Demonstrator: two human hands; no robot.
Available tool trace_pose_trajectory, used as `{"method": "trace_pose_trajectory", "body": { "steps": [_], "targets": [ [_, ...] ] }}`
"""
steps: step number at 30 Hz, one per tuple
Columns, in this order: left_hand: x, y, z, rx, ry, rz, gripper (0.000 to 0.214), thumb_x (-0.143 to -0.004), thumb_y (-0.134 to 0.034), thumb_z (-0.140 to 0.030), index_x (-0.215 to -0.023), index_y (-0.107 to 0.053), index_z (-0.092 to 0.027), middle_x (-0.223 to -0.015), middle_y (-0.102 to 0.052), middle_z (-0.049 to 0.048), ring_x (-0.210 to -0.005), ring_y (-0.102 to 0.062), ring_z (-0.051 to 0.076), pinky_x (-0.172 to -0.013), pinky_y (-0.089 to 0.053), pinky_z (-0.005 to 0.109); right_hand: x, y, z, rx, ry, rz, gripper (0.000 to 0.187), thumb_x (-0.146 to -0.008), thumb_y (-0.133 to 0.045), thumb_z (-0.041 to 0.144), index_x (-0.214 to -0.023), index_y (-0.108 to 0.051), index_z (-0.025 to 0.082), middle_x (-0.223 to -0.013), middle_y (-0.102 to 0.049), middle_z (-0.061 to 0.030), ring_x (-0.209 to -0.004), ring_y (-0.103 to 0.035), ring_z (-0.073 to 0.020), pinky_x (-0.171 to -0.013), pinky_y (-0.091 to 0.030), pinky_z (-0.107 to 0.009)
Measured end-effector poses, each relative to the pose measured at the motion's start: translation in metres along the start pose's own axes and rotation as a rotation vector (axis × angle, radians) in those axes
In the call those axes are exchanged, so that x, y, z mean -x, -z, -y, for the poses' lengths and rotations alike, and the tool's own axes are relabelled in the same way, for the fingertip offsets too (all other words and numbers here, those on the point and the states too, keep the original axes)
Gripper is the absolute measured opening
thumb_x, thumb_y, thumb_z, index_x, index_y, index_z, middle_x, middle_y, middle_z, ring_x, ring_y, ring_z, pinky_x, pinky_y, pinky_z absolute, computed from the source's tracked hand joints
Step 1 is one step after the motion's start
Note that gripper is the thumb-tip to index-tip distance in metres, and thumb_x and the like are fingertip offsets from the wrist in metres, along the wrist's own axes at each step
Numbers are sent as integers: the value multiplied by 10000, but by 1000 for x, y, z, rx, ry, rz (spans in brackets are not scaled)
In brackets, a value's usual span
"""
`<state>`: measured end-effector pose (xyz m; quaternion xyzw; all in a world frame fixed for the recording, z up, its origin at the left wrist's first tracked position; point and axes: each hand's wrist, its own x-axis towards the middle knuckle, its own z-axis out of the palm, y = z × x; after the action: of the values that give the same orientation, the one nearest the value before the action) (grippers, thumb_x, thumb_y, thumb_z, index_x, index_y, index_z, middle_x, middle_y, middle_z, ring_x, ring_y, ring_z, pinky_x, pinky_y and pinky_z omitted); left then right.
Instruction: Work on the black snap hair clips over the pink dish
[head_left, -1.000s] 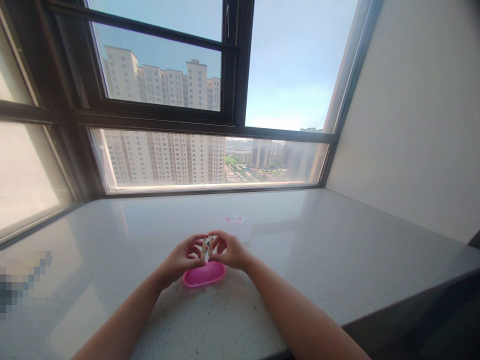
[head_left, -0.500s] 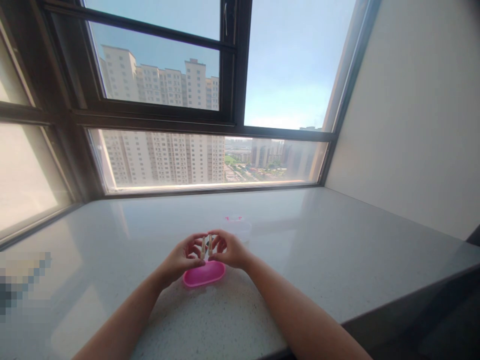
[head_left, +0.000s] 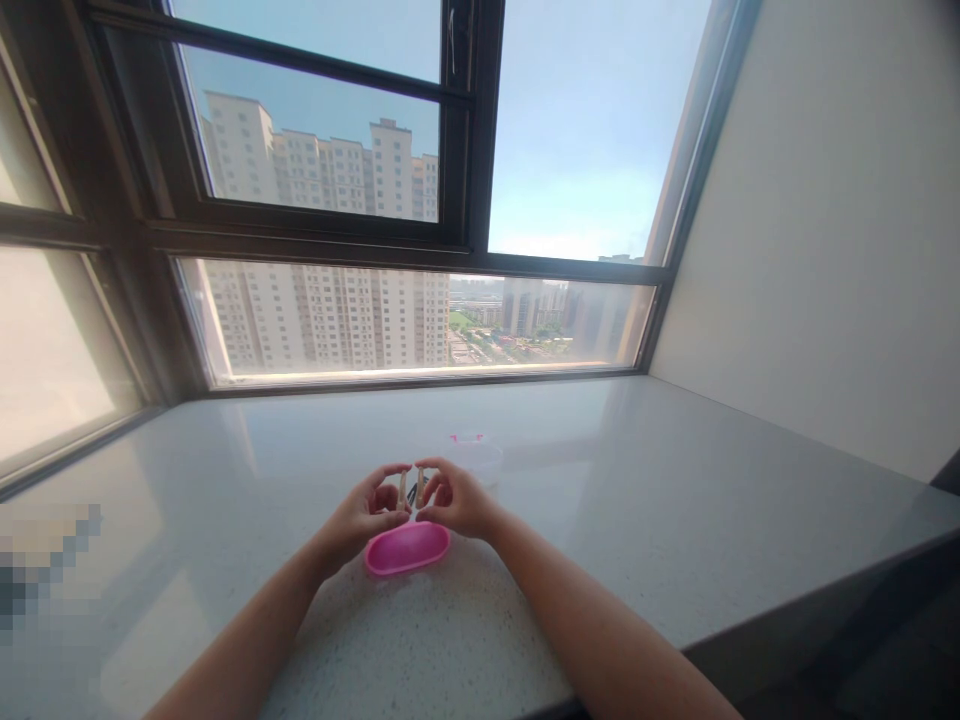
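Observation:
My left hand [head_left: 373, 505] pinches a slim beige piece [head_left: 403, 490] upright between thumb and forefinger. A similar slim beige piece [head_left: 420, 488] stands on end between the thumb and forefinger of my right hand [head_left: 452, 497]. The two pieces are side by side with a narrow gap; their exact kind is too small to make out. Something thin and dark [head_left: 412, 493] shows in that gap. Just below my fingers lies a pink oval tray or lid [head_left: 409, 550]. Partly hidden behind my right hand is a clear plastic box [head_left: 480, 457] with pink latches.
The speckled pale counter [head_left: 600, 500] runs back to a dark-framed window [head_left: 480, 265]. A white wall [head_left: 810, 280] rises on the right. Tall buildings show outside. A blurred patch [head_left: 45, 560] lies at the far left.
The piece in my left hand has shifted slightly left and turned a little, so the gap is wider. The dark thing between the pieces shows more clearly. My right hand is nearly still.

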<state>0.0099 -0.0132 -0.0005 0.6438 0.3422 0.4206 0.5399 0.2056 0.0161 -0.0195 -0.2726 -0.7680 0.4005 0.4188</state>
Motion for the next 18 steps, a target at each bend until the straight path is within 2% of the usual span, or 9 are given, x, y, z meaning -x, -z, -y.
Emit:
{"method": "trace_pose_trajectory", "body": {
  "steps": [4,11,18],
  "targets": [
    [0,0,-1,-5,20,11,653,-694,-708,-304,-1264,-412,-189,-643,-542,-41,-592,-519,112,-566,-386,233,0,0,-2,-8,-9,9,674,-632,-740,203,-1227,-427,244,-765,-598,21,-480,-463,-48,-448,-385,-157],
    [2,-2,-6,-21,54,22,668,-722,-666,-349,-1294,-373,-167,-627,-581,-21,-640,-575,162,-643,-442,302,1,0,-3,-17,-37,12,675,-649,-720,185,-1240,-398,244,-797,-610,8,-479,-504,-54,-445,-400,-156],
    [1,0,-5,2,65,34,655,-717,-660,-339,-1284,-381,-166,-619,-585,-20,-608,-564,151,-630,-443,299,1,-2,-4,-46,-68,9,699,-678,-703,220,-1276,-345,262,-781,-621,11,-481,-559,-77,-443,-450,-172]
  ]
}}
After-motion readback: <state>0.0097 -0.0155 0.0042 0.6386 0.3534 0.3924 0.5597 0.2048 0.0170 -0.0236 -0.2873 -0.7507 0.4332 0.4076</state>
